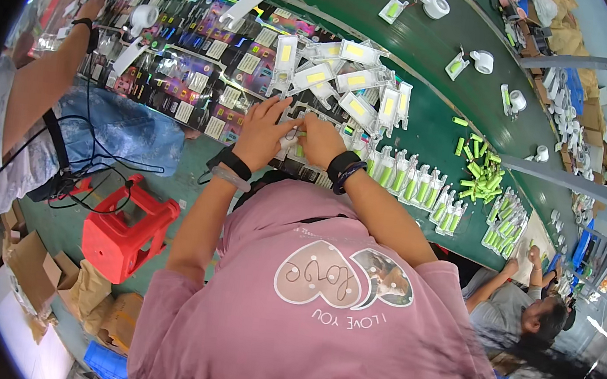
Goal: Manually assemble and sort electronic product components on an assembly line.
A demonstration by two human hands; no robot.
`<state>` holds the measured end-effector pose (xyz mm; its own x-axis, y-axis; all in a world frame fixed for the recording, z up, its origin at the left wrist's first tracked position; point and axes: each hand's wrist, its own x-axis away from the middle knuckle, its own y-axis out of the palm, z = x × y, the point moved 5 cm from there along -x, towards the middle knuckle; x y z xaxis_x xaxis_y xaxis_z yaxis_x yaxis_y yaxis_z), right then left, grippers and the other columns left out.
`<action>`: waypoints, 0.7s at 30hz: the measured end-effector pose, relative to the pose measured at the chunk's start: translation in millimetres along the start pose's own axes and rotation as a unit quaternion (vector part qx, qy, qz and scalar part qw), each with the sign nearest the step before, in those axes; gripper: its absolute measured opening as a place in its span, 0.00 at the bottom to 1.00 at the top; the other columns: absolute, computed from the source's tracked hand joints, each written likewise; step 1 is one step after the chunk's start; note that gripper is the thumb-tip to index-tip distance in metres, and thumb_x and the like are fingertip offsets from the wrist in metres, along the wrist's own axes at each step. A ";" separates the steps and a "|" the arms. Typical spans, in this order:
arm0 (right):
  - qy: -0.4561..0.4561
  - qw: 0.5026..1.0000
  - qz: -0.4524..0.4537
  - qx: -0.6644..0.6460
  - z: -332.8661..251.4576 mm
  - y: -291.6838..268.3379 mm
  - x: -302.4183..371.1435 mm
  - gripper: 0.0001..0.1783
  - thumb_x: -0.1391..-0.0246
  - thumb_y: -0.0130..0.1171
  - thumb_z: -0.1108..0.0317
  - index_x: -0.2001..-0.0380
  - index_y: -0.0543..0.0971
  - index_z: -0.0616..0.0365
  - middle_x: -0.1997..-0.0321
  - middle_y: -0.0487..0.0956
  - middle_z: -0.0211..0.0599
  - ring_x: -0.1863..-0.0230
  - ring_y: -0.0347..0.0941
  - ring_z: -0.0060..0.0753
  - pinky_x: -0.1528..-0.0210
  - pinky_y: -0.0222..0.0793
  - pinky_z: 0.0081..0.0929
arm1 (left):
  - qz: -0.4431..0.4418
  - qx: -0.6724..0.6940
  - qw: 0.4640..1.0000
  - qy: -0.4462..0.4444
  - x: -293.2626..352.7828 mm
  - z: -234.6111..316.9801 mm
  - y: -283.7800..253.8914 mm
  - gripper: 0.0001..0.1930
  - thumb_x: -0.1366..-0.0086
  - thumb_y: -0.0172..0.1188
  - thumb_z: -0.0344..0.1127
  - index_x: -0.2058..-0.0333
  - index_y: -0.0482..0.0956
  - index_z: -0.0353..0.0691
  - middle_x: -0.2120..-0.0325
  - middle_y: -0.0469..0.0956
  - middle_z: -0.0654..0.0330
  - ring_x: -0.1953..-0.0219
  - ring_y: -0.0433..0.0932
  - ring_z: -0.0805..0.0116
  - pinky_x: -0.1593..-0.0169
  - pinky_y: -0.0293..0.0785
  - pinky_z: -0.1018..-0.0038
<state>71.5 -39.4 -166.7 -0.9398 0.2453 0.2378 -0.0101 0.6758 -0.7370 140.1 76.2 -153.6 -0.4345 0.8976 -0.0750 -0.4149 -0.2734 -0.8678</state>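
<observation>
My left hand [260,133] and my right hand [321,141] meet at the near edge of the bench. Their thumbs and fingertips press together over a small pale part [291,135], mostly covered by the fingers. The left fingers are partly stretched over it, and the right fingers are curled in a pinch. Just beyond lies a loose pile of clear-and-white flat housings with yellow light panels [317,78]. To the right of my right hand stand rows of white holders with green battery cells [408,182].
Loose green cells [479,171] are heaped farther right. A green conveyor belt [378,38] carries white round lamp heads [433,7]. Shiny printed cards [207,53] cover the bench at left, beside a co-worker's arm [48,89]. A red stool [125,230] stands on the floor.
</observation>
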 end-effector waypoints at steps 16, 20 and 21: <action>0.138 0.970 -0.139 -0.143 4.4 2.2 -3.7 0.11 0.47 0.55 0.75 0.65 0.65 0.66 0.78 0.76 0.48 0.84 0.77 0.35 0.87 0.72 0.28 | -0.065 0.392 0.893 -0.212 -20.1 -19.9 17.2 0.11 0.45 0.53 0.21 0.63 0.78 0.35 0.72 0.80 0.56 0.73 0.79 0.69 0.69 0.73 0.74; 0.126 0.977 -0.105 -0.133 9.7 -1.8 -2.8 0.12 0.52 0.59 0.75 0.65 0.69 0.67 0.75 0.77 0.49 0.78 0.79 0.42 0.79 0.75 0.33 | -0.027 0.408 0.884 -0.226 -40.0 -12.1 27.3 0.10 0.46 0.53 0.22 0.65 0.79 0.38 0.70 0.79 0.56 0.68 0.79 0.63 0.64 0.74 0.70; 0.062 0.992 -0.097 -0.043 6.8 2.1 -3.7 0.14 0.56 0.62 0.76 0.65 0.72 0.66 0.72 0.78 0.50 0.74 0.79 0.47 0.74 0.75 0.37 | 0.016 0.364 0.913 -0.186 -43.3 -16.5 34.3 0.10 0.46 0.53 0.23 0.65 0.79 0.38 0.70 0.79 0.56 0.67 0.79 0.61 0.62 0.74 0.69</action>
<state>72.6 -43.6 -173.4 -0.8733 0.1847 0.4507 -0.1535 0.7739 -0.6145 157.9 33.7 -188.2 -0.6400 0.7433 0.1947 -0.7602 -0.5754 -0.3018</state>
